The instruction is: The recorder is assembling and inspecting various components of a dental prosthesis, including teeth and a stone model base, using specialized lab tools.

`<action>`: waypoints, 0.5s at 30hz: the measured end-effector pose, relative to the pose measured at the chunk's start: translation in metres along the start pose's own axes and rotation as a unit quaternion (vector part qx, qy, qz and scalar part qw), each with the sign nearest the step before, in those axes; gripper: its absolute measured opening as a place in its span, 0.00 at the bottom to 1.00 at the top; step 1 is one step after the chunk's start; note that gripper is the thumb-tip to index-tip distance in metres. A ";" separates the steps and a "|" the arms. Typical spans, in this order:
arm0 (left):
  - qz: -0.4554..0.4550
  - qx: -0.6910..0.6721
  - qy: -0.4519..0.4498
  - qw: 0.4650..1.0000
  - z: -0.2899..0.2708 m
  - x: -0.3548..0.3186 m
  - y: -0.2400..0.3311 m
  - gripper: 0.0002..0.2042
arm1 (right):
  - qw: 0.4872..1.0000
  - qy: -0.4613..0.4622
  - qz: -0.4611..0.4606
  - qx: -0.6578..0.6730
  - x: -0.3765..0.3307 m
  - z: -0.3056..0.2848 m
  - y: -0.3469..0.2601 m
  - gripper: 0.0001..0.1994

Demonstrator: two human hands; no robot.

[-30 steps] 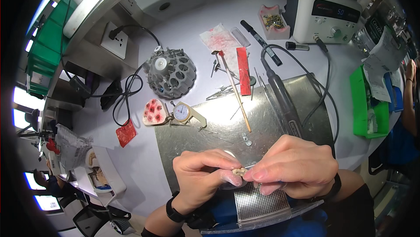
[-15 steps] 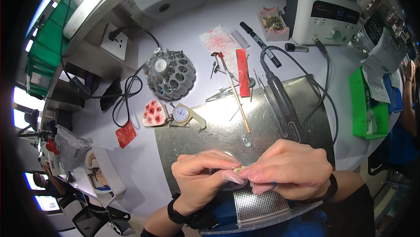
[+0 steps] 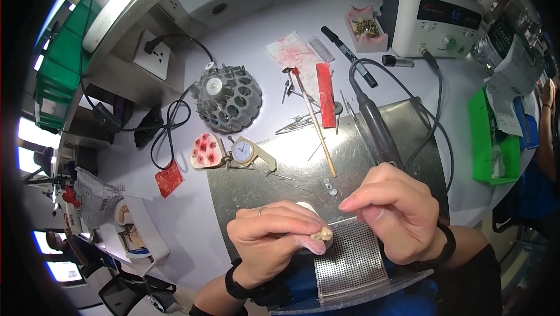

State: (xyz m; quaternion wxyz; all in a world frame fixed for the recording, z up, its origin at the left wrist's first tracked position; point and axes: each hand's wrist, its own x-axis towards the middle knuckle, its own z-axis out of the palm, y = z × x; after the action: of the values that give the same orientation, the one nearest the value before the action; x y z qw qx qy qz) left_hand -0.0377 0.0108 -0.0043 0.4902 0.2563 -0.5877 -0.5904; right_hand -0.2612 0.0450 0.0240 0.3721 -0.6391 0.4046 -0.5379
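Observation:
Between the thumb and fingers of my left hand [image 3: 277,231] is a small cream dental crown [image 3: 322,234], lumpy like a tooth. Part of it is covered by the fingertips. My right hand [image 3: 402,217] hangs just right of it, apart from the crown, index finger stretched toward the left and the other fingers curled; nothing shows in it. Beneath the hands lies a perforated metal grille [image 3: 350,260]. White powder marks my left fingertips. A handpiece [image 3: 376,129] on a cord rests beyond my right hand, and small pale discs [image 3: 330,187] lie on the metal plate [image 3: 251,190].
A grey bur holder [image 3: 227,100], a dial caliper [image 3: 248,151] and a red-spotted model [image 3: 206,151] stand at left. Brush [image 3: 315,123], burs and red strip [image 3: 325,94] lie mid-table. The control unit [image 3: 434,21] is at the back right, near a green bin [image 3: 493,141].
My right hand has let go of the crown and drawn away to the right and slightly up. The left hand keeps the crown, now more exposed.

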 end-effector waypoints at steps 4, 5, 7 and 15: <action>0.005 0.021 -0.009 1.000 -0.001 0.002 0.003 0.09 | 0.998 -0.047 0.018 0.023 0.004 0.006 -0.003 0.13; 0.004 0.022 -0.008 1.000 -0.001 0.001 0.002 0.09 | 0.998 -0.047 0.019 0.023 0.003 0.007 -0.003 0.13; 0.005 0.016 -0.001 1.000 -0.002 0.000 0.002 0.09 | 0.999 -0.043 0.005 0.016 0.003 0.009 -0.004 0.13; -0.015 0.009 0.011 1.000 -0.002 -0.001 0.001 0.10 | 0.999 -0.006 -0.047 -0.027 0.001 0.014 0.008 0.12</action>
State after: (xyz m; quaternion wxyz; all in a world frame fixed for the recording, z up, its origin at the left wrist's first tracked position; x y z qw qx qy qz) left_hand -0.0359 0.0108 -0.0043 0.4852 0.2763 -0.5836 -0.5896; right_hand -0.2478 0.0414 0.0156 0.3314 -0.6703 0.3868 -0.5397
